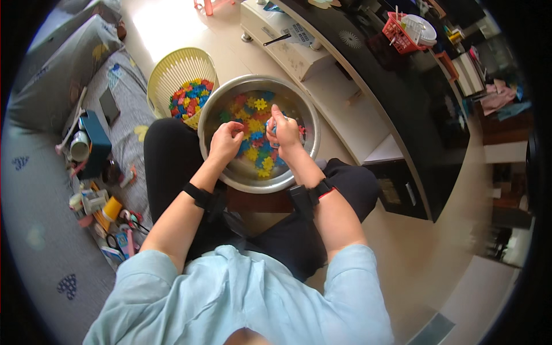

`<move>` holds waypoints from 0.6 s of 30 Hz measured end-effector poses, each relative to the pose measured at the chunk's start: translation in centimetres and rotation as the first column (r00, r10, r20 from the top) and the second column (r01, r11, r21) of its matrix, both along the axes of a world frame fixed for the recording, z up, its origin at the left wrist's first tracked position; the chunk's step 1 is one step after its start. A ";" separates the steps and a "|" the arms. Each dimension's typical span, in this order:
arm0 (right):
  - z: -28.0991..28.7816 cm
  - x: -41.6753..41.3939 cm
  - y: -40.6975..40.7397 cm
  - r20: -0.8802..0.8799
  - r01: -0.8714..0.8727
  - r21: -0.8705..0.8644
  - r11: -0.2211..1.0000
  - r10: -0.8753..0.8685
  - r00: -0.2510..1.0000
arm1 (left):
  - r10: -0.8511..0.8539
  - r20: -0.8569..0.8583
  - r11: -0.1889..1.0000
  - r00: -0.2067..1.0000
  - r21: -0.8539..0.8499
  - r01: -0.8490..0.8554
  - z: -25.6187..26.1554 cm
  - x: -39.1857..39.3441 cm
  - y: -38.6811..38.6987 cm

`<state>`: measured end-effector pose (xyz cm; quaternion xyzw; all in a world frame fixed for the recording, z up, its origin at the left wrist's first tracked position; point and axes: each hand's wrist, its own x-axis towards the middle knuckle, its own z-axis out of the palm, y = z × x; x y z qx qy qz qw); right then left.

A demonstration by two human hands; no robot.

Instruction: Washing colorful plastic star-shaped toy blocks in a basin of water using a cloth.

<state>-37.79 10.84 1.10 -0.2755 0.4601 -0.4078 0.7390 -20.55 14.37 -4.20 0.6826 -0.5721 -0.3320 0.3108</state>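
Observation:
A round metal basin (314,142) stands between my knees, with many colorful plastic snowflake-shaped building pieces (255,126) lying in what looks like water. Above its right side, my right hand (284,131) is closed around something partly blue, with the thumb pointing up; the fingers hide most of it. My left hand (226,140) is over the basin's left side, its fingers curled and the thumb near the fingertips. Whether anything small is between them cannot be told. Beyond the basin's left rim, a pale yellow plastic basket (181,58) holds more of the colorful pieces.
On the left, a grey cloth-covered sofa (32,181) carries a dark blue box (95,146), a yellow cup (111,208) and scissors. A low cabinet (340,99) with a black top runs along the right, bearing a red basket (396,36). A red stool stands far ahead.

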 end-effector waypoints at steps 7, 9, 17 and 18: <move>0.8 -0.5 -1.0 0.448 -0.015 -0.017 1.000 0.021 0.894 | -0.512 0.321 0.840 0.797 0.381 0.386 -0.6 -0.7 -3.0; -0.1 -1.6 -1.7 0.494 0.033 -0.061 0.998 0.002 0.869 | -0.564 0.491 0.826 0.664 0.344 0.447 -1.4 -2.4 -2.3; 1.2 -1.8 -1.9 0.437 0.198 -0.042 0.979 -0.161 0.885 | -0.392 0.478 0.919 0.786 0.167 0.358 -2.1 -2.2 -2.2; 1.3 -1.9 -1.9 0.455 0.218 -0.050 0.975 -0.172 0.874 | -0.367 0.506 0.929 0.780 0.160 0.333 -1.4 -2.4 -1.9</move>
